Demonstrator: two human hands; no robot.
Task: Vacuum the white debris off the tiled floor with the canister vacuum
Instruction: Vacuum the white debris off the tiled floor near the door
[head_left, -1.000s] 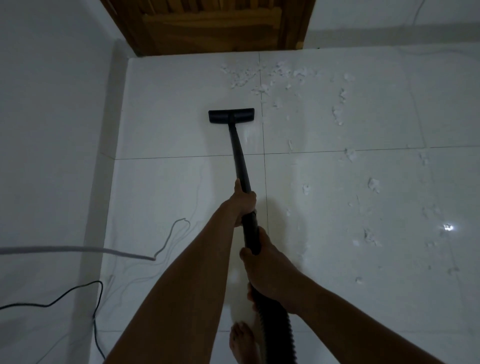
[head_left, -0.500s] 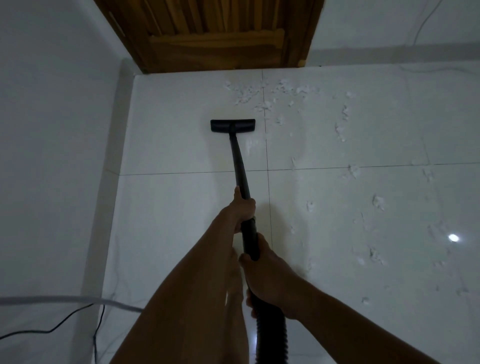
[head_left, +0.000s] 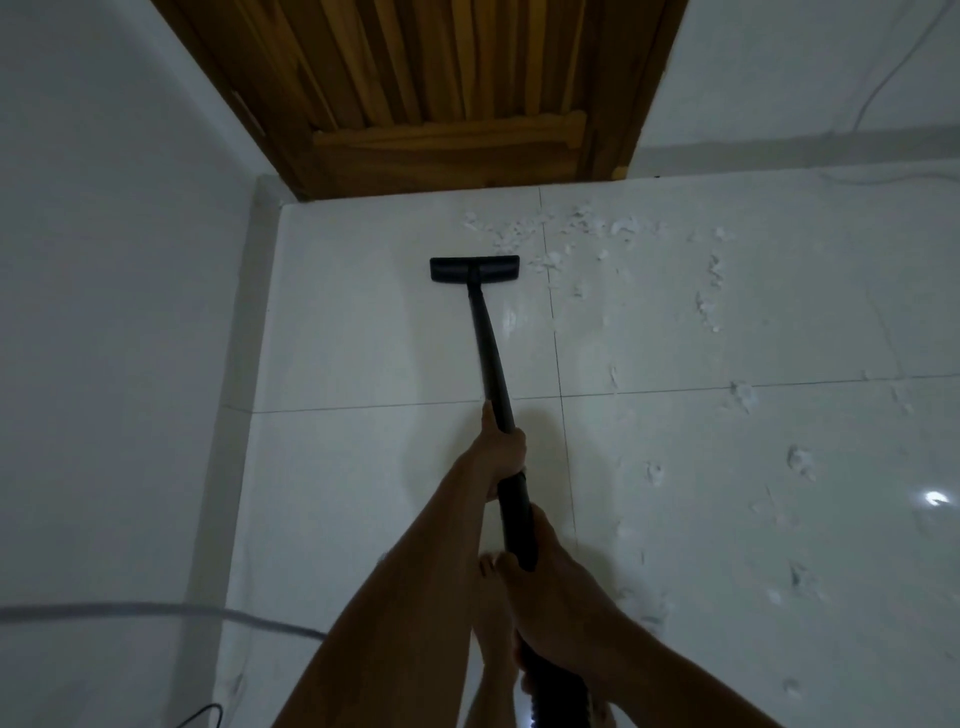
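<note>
- Black plastic made up the vacuum wand (head_left: 491, 358), which you gripped with both hands; it ran from you toward the far wooden door (head_left: 441, 88).
- Your left hand (head_left: 501, 449) was wrapped around the wand farther along, fingers closed on it.
- Your right hand (head_left: 550, 587) clasped the wand nearer you, just above the ribbed hose (head_left: 558, 696).
- You had the floor head (head_left: 474, 268) flat on the tiled floor (head_left: 363, 322), near the door.
- White debris (head_left: 556, 234) lay just right of the head and beyond it, with more scraps scattered across the right-hand tiles.
- Your bare foot (head_left: 493, 623) showed beneath your arms.
</note>
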